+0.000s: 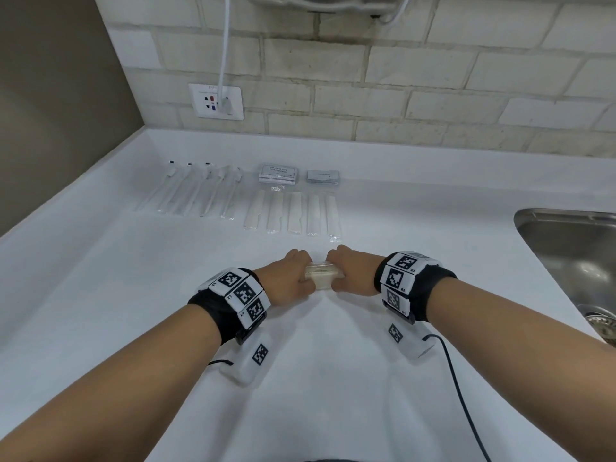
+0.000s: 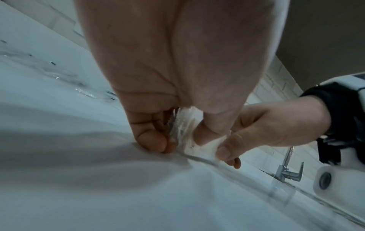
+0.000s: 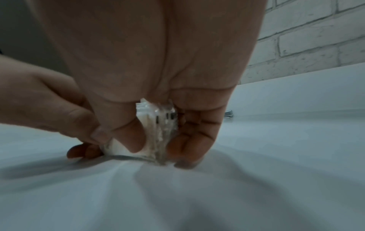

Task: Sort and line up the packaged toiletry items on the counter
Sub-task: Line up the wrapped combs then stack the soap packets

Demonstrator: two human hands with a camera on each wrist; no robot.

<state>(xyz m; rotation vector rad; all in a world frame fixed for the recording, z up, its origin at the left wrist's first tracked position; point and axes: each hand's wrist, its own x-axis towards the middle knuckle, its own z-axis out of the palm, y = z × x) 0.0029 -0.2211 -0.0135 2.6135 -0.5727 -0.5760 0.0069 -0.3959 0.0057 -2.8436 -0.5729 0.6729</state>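
A small stack of clear-wrapped white packets (image 1: pixel 320 276) stands on edge on the white counter (image 1: pixel 133 261), held between both hands. My left hand (image 1: pixel 293 278) pinches its left end, thumb in front and fingers behind, fingertips down on the counter. My right hand (image 1: pixel 346 273) pinches the right end the same way. The wrist views show the stack (image 2: pixel 184 129) (image 3: pixel 158 128) squeezed upright between thumbs and fingers. Farther back lie a row of wrapped toothbrushes (image 1: pixel 196 191), a row of flat white packets (image 1: pixel 295 213), and two small piles of grey sachets (image 1: pixel 277 173) (image 1: pixel 322 177).
A steel sink (image 1: pixel 573 258) is set in the counter at the right, its tap (image 2: pixel 286 168) in the left wrist view. A wall socket (image 1: pixel 216 101) with a white cable sits on the brick wall. A black cable (image 1: pixel 456 388) trails from my right wrist.
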